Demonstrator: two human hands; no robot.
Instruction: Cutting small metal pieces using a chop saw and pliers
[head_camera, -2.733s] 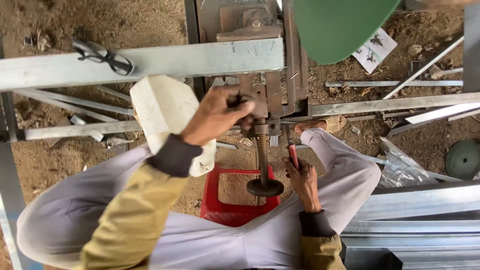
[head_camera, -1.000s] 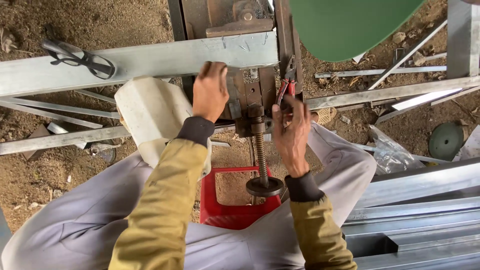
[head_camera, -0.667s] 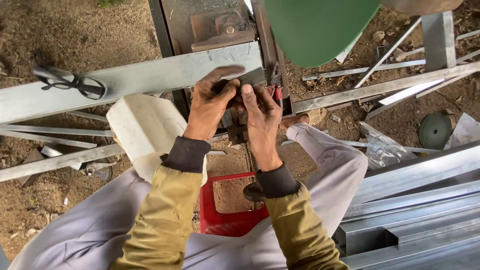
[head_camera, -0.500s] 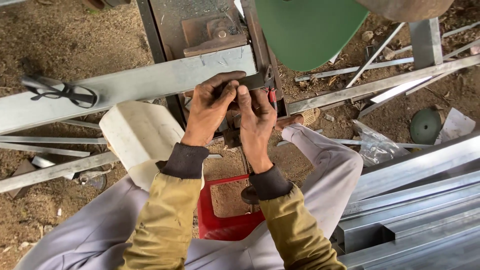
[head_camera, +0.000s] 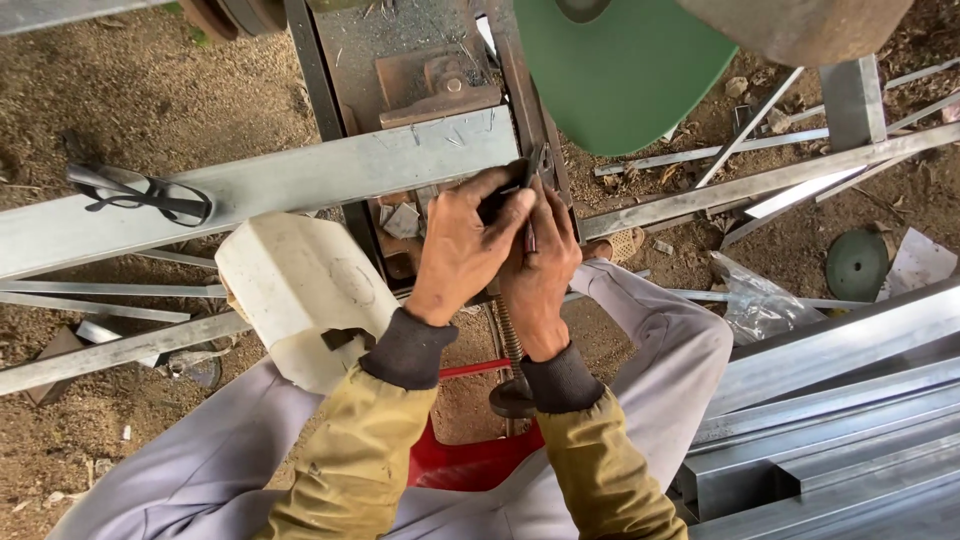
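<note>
My hands have stayed pressed together at the clamp since half a second ago; the view has only drifted a little, so the long grey steel bar (head_camera: 300, 185) now lies slightly lower. On its left end rest dark safety glasses (head_camera: 145, 195). Below the bar a white plastic jug (head_camera: 295, 290) stands by my left knee, its plain side carrying only a faint round mark. My left hand (head_camera: 462, 245) curls over a small dark tool (head_camera: 515, 190), pinching it against the bar's right end. My right hand (head_camera: 540, 270) touches the left one, fingers closed around the same spot above the threaded clamp screw (head_camera: 508, 335). Under my wrists sits a red stool (head_camera: 470, 465). To the right, a green disc-shaped guard (head_camera: 620, 70) hangs overhead, and grey steel sections (head_camera: 830, 400) are stacked beside my leg.
</note>
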